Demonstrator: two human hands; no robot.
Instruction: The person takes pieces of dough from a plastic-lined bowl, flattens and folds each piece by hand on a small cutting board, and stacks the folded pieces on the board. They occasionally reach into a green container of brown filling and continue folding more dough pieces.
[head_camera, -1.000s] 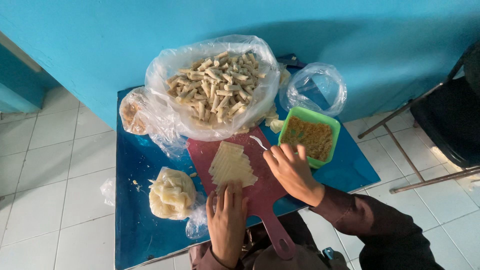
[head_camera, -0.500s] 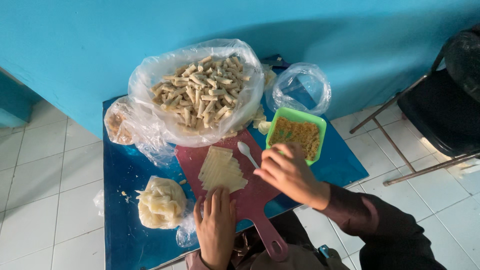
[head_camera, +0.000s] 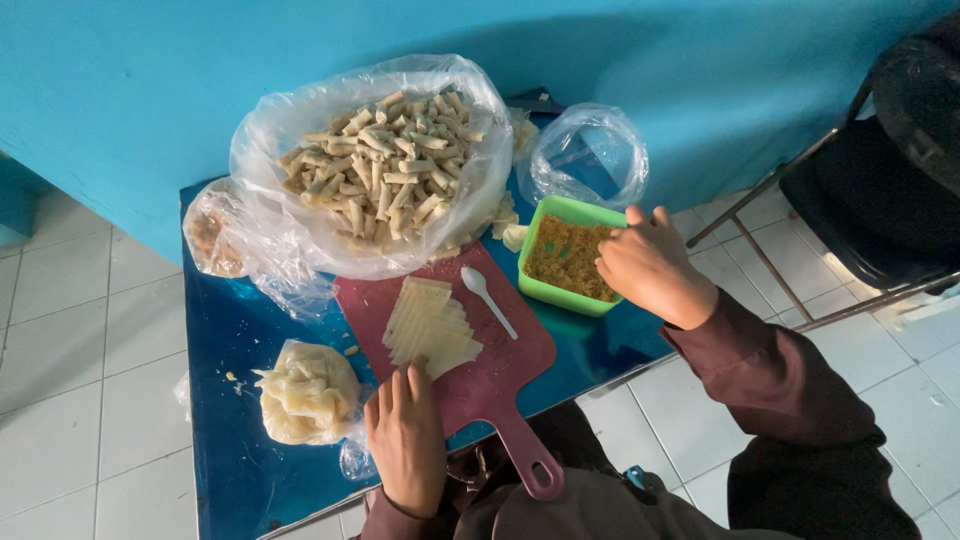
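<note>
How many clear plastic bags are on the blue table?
4: the rolls bag, an empty bag by the wall, one at the left edge, a dough bag. Others may be hidden.

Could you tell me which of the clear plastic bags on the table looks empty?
The small bag behind the green container; the others hold rolled pastries, dough or filling.
</note>
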